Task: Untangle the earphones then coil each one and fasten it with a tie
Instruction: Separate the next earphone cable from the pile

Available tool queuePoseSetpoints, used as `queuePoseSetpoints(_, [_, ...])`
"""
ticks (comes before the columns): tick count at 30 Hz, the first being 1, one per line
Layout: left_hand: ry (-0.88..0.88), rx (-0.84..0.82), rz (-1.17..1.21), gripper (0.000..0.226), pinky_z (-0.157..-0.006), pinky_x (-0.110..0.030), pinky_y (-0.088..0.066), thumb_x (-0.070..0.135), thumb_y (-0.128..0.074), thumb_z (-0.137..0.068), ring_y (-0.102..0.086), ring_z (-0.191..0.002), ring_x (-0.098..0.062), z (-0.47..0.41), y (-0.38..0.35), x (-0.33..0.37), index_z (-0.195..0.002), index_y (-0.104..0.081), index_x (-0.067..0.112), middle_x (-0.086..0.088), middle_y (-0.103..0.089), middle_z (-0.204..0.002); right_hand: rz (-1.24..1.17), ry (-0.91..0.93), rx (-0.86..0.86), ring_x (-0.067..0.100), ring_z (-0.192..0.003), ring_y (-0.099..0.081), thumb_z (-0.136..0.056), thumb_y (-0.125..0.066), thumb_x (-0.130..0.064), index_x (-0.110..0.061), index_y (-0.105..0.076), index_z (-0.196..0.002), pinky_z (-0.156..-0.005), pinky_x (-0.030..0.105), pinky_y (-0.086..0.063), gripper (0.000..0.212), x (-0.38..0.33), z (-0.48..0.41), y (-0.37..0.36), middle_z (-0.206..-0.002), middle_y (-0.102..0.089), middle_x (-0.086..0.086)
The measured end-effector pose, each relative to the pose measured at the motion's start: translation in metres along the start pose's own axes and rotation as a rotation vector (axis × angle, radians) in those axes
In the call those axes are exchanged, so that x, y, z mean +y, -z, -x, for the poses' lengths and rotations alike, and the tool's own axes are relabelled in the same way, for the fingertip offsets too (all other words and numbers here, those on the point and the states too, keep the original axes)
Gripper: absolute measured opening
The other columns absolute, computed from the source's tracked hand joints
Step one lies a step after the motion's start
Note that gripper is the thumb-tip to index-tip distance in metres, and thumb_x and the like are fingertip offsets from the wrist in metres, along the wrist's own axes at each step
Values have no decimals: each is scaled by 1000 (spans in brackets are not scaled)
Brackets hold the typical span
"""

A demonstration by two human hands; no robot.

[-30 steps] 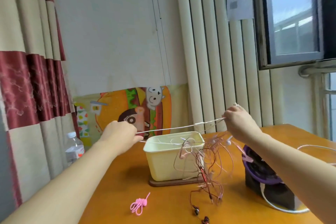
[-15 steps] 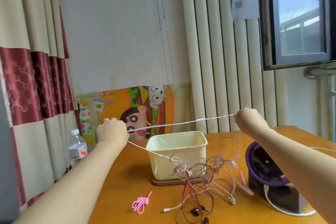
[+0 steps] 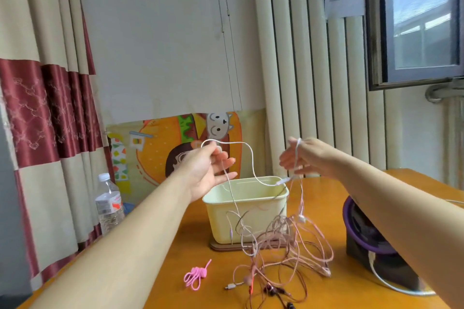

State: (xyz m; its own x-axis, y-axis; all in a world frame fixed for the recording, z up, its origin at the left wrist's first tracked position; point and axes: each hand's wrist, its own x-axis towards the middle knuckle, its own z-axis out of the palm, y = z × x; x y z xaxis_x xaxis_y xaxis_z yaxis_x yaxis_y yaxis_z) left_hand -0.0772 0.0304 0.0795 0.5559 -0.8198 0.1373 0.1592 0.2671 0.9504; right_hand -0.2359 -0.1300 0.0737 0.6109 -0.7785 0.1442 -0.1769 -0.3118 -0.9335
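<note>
Pinches white cord in left hand, other fingers straight. Drapes it over right hand, fingers loose, open. Has tangled earphones on surface, 5 o'clock of box.

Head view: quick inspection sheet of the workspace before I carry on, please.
Surface: orange table.
Job's things: white earphone cable slung from left hand to right hand, sagging over the cream box; pinkish earphone tangle on the table before the box; pink tie apart, left of it.
Clutter: water bottle by the left edge; purple-rimmed black device, right.
Hands: both raised, fingers mostly straight, cable draped over each; left pinch unclear.
Cables: white lead curving beside the device.
Surroundings: striped curtain, cartoon mat, window.
</note>
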Motion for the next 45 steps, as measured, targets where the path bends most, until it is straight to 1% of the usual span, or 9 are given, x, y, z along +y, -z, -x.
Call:
queuePoseSetpoints(6, [-146,-17,-110,29,-67,-37,-54,27,-34,-103,-48,-64,-14,-1,-18,-2,-86,-53,14,-1,-48,-75,287,706,453,-11,-60,-55,-103,-33,-30,-8,-70,-96,-57,6,-38,43,-50,18,-5,-68,-57,-10])
queuePoseSetpoints(13, [26,-80,-314,29,-79,-42,-53,28,-34,-103,-55,-75,-18,6,-8,-22,-106,-57,9,-8,-56,-105,446,-12,-68,32,-100,-65,-102,-36,-17,8,-64,-104,-89,38,-52,37,-30,12,6,-106,-68,21])
queuePoseSetpoints(17, [-2,-102,-328,32,-86,-45,-52,29,-34,-102,-59,-88,-21,5,-6,-26,-119,-54,10,-8,-54,-118,362,384,371,31,-88,-68,-101,-37,-27,-2,-70,-91,-86,45,-53,43,-25,5,9,-93,-71,14])
queuePoseSetpoints(24, [-81,-120,-327,29,-99,-51,-44,30,-33,-103,-58,-108,-20,6,-8,-27,-123,-51,18,0,-51,-130,339,393,308,29,-87,-68,-102,-36,-28,3,-68,-92,-85,41,-54,46,-14,5,5,-93,-71,15])
queuePoseSetpoints(27, [-97,-129,-391,36,-101,-49,-43,30,-32,-103,-54,-112,-18,7,-7,-27,-132,-47,16,1,-49,-134,418,152,1,35,-92,-67,-100,-39,-16,7,-68,-95,-85,45,-54,37,-8,6,-1,-98,-70,19])
queuePoseSetpoints(31, [-130,-107,-334,40,-95,-50,-47,30,-34,-102,-52,-115,-19,6,-7,-27,-138,-42,15,0,-45,-139,343,335,304,34,-89,-66,-100,-38,-25,3,-68,-89,-82,43,-53,43,-6,6,-2,-90,-70,19])
queuePoseSetpoints(35, [-27,-132,-318,38,-85,-51,-52,29,-37,-102,-50,-118,-23,6,-6,-23,-137,-43,15,-2,-44,-141,379,90,-46,25,-90,-68,-103,-34,-24,-3,-69,-87,-74,32,-55,43,-4,5,-1,-87,-71,11])
queuePoseSetpoints(40, [77,-304,-494,41,-91,-47,-49,35,-32,-102,-52,-120,-25,8,-4,-20,-140,-39,22,-5,-48,-139,503,502,339,26,-105,-59,-102,-33,-29,-3,-69,-102,-87,30,-45,44,4,-1,-2,-107,-67,10])
queuePoseSetpoints(45, [-370,-124,-379,44,-85,-35,-52,32,-28,-103,-57,-107,-15,6,-16,-21,-147,-25,28,1,-40,-146,673,823,497,33,-121,-49,-101,-39,-21,-8,-72,-92,-103,37,-32,36,18,-13,-2,-106,-69,10])
